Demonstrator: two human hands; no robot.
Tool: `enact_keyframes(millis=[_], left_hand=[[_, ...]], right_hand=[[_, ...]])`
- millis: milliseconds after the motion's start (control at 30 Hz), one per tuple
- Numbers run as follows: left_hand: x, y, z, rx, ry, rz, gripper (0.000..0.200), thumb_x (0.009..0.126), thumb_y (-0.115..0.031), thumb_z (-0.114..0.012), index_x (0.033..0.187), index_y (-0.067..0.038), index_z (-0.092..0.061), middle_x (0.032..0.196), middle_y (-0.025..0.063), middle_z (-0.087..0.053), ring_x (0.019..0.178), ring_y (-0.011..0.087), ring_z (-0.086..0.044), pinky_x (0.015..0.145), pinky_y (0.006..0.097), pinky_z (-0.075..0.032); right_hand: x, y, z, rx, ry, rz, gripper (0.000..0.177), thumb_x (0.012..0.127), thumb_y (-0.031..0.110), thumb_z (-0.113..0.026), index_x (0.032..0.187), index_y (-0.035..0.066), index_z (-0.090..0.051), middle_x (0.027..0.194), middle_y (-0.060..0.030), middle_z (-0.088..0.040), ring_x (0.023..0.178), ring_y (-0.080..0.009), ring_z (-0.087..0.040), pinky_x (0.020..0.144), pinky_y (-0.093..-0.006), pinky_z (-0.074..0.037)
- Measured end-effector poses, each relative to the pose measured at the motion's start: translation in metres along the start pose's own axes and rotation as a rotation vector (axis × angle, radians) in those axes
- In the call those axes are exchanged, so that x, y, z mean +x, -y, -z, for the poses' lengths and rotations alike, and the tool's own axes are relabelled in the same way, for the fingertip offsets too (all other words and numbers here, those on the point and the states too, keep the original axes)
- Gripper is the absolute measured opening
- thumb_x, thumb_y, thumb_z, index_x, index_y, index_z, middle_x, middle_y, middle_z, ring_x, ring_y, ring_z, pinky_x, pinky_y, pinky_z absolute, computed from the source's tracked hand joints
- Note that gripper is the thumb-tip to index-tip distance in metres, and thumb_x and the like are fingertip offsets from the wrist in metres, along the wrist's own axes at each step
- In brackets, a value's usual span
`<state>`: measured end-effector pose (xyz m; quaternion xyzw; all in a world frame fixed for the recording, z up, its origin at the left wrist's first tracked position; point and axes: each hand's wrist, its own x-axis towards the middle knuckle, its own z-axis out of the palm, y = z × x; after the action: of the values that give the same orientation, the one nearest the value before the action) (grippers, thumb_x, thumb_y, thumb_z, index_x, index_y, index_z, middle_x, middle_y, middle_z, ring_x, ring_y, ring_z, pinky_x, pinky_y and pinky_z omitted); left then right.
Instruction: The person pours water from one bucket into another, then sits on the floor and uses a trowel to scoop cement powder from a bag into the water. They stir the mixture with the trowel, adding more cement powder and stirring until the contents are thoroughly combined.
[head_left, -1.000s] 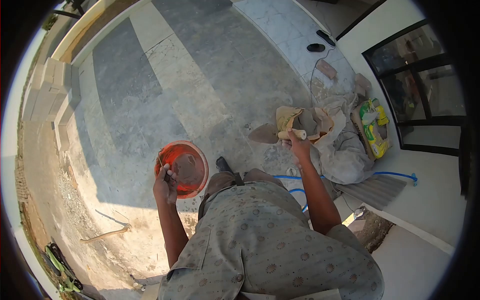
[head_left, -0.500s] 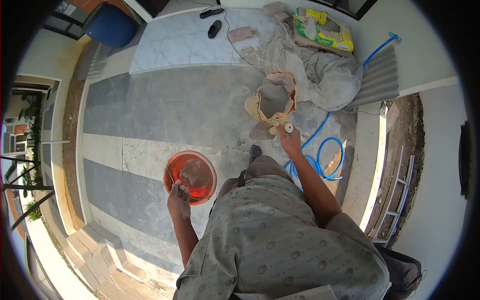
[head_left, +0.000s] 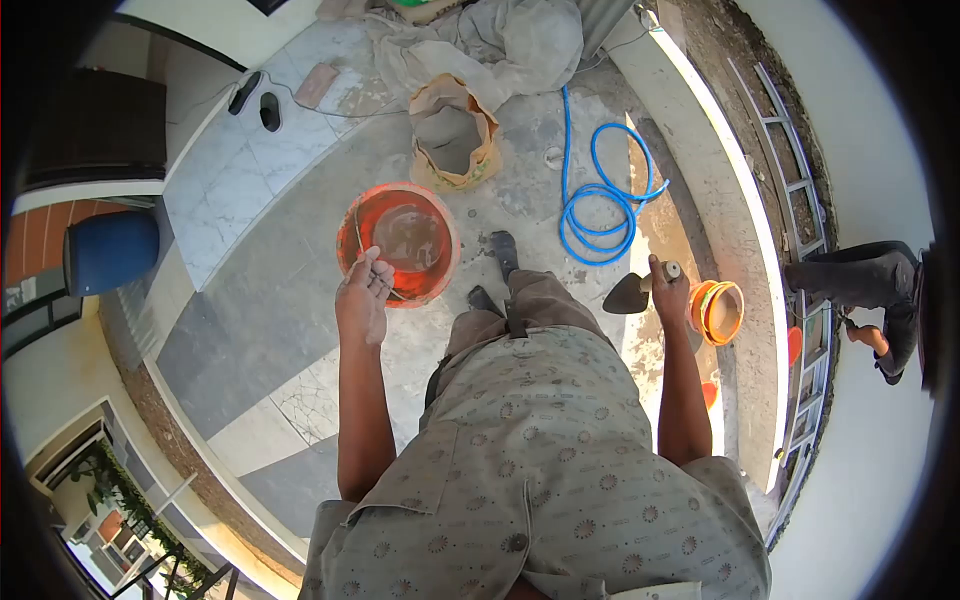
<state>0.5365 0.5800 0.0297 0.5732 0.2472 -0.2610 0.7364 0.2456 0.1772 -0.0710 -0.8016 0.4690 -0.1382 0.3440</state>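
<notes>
My left hand (head_left: 366, 292) is closed on the thin wire handle of a red-orange bucket (head_left: 446, 262). Wet grey material shows inside that bucket. In my right hand (head_left: 668, 297) is a trowel (head_left: 627, 294), its dark blade pointing left and the butt of its handle showing above my fist. Just right of this hand stand stacked orange buckets (head_left: 722, 312) with pale contents. An open paper sack (head_left: 468, 165) of grey powder stands on the floor beyond the red-orange bucket.
A coiled blue hose (head_left: 598, 222) lies on the floor ahead right. Along the right wall runs a metal ladder (head_left: 790, 150), near another person (head_left: 870, 290). Crumpled sheeting (head_left: 500, 50) lies at the back, black shoes (head_left: 270, 112) on the tiles, and a blue barrel (head_left: 115, 252) stands left.
My view has turned right. The trowel has moved away from the paper sack to beside the orange buckets. My left hand keeps the red-orange bucket's handle, and that bucket now appears closer to the sack.
</notes>
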Motion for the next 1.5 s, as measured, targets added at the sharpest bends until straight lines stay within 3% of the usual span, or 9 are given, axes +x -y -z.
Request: enact_keyframes(millis=[333,600,833,867,967,1067,1133,1300,1500], left_hand=[[0.033,0.042,-0.085,0.328,0.312,0.215,0.04,0.098,-0.031,-0.051,0.127,-0.004,-0.053,0.109,0.0056,-0.054,0.112,0.0205,-0.052,0.102,0.0362,-0.038],[0.022,0.13,-0.169,0.572,0.47,0.372,0.041,0.096,-0.03,-0.054,0.128,-0.005,-0.052,0.117,0.0062,-0.057,0.115,0.0219,-0.052,0.105,0.0392,-0.034],[-0.004,0.237,-0.243,0.738,0.502,0.435,0.04,0.098,-0.029,-0.05,0.13,-0.006,-0.05,0.116,0.0059,-0.058,0.113,0.0196,-0.053,0.104,0.0372,-0.034],[-0.008,0.252,-0.256,0.77,0.495,0.439,0.04,0.098,-0.029,-0.049,0.131,-0.006,-0.05,0.116,0.0053,-0.058,0.113,0.0189,-0.053,0.104,0.037,-0.033],[-0.019,0.305,-0.295,0.832,0.46,0.457,0.041,0.099,-0.03,-0.047,0.132,-0.007,-0.049,0.118,0.0036,-0.058,0.114,0.0171,-0.052,0.105,0.0363,-0.032],[-0.018,0.366,-0.329,0.858,0.404,0.494,0.041,0.098,-0.031,-0.048,0.132,-0.007,-0.048,0.121,0.0033,-0.056,0.117,0.0176,-0.05,0.106,0.0369,-0.031],[-0.018,0.409,-0.353,0.855,0.371,0.53,0.042,0.097,-0.03,-0.051,0.131,-0.007,-0.047,0.123,0.0048,-0.055,0.122,0.0205,-0.047,0.108,0.0393,-0.028],[0.011,0.53,-0.428,0.948,0.316,0.62,0.038,0.097,-0.03,-0.05,0.131,-0.01,-0.048,0.126,0.0024,-0.053,0.123,0.0174,-0.046,0.106,0.0356,-0.03],[0.05,0.645,-0.479,1.058,0.381,0.72,0.037,0.096,-0.03,-0.052,0.127,-0.012,-0.048,0.131,0.0017,-0.05,0.132,0.0212,-0.038,0.109,0.0397,-0.024]], right_hand=[[-0.289,-0.18,0.009,0.039,-0.26,-0.781,0.019,0.075,0.016,-0.068,0.075,-0.001,-0.06,0.063,-0.0092,-0.06,0.054,-0.0217,-0.057,0.053,-0.0364,-0.047],[-0.352,-0.206,0.001,0.065,-0.36,-1.051,0.018,0.075,0.015,-0.069,0.078,0.0,-0.06,0.063,-0.0117,-0.062,0.048,-0.0213,-0.06,0.047,-0.0357,-0.05],[-0.268,-0.302,0.08,0.203,-0.387,-0.932,0.017,0.076,0.013,-0.068,0.082,0.0,-0.059,0.063,-0.0105,-0.059,0.047,-0.0211,-0.059,0.044,-0.0351,-0.049],[-0.227,-0.264,0.125,0.387,-0.367,-1.058,0.013,0.076,0.011,-0.066,0.081,0.001,-0.059,0.063,-0.0097,-0.059,0.048,-0.0203,-0.059,0.044,-0.0337,-0.05],[-0.165,-0.351,0.152,0.43,-0.288,-1.025,0.012,0.076,0.012,-0.065,0.08,0.004,-0.059,0.063,-0.0086,-0.058,0.048,-0.0186,-0.059,0.043,-0.0331,-0.049],[-0.101,-0.423,0.182,-0.041,-0.205,-0.668,0.026,0.074,0.022,-0.071,0.082,-0.001,-0.061,0.072,-0.0185,-0.065,0.067,-0.0349,-0.063,0.063,-0.0403,-0.053],[-0.063,-0.442,0.213,-0.084,-0.244,-0.706,0.034,0.071,0.026,-0.075,0.082,-0.003,-0.062,0.078,-0.0222,-0.065,0.078,-0.0391,-0.062,0.072,-0.0419,-0.051],[-0.021,-0.556,0.24,-0.06,-0.222,-0.731,0.036,0.073,0.033,-0.075,0.08,-0.001,-0.063,0.079,-0.021,-0.065,0.076,-0.0375,-0.063,0.069,-0.043,-0.049],[-0.003,-0.647,0.227,0.103,-0.037,-1.061,0.049,0.071,0.038,-0.076,0.103,0.004,-0.062,0.103,-0.0204,-0.065,0.098,-0.0357,-0.062,0.085,-0.042,-0.049]])
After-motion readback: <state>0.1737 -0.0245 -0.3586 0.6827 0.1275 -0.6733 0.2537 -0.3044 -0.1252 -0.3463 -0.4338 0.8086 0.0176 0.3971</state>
